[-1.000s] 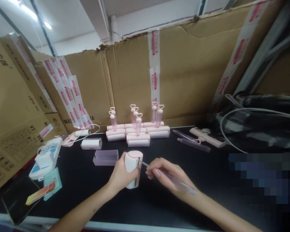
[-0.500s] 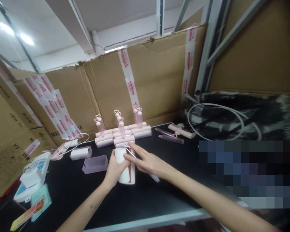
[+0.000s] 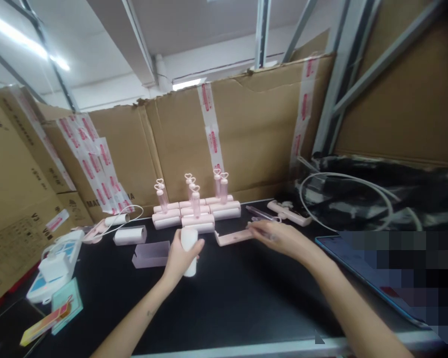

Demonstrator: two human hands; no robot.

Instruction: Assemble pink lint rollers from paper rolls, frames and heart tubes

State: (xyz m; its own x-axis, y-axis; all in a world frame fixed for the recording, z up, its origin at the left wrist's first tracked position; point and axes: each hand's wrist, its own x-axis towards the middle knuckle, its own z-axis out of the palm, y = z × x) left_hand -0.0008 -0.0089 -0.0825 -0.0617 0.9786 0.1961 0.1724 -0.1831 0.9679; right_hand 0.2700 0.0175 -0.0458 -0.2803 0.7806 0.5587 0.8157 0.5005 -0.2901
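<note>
My left hand [image 3: 181, 256] is closed round a white lint roll [image 3: 189, 248], held upright over the black table. Farther right, my right hand [image 3: 274, 236] grips a long pink lint roller frame [image 3: 234, 237] by its right end. The frame sticks out to the left, apart from the roll. Behind both hands stand several pink lint rollers [image 3: 197, 219] in rows, their clear handles topped with heart-shaped loops. To the left of my left hand lies an open translucent purple cover [image 3: 153, 254]. Fingertips of my right hand are partly blurred.
Another white roll in a cover [image 3: 130, 235] lies at left, near a power strip [image 3: 72, 253] with a white plug. Clear handles [image 3: 261, 214] and a pink frame [image 3: 289, 213] rest behind my right hand. A blue-edged device [image 3: 358, 278] lies right. Cardboard [image 3: 179, 139] walls the back.
My right hand has moved right, drawing the pink frame away from the white roll. My left hand still holds the roll. The camera view has shifted slightly.
</note>
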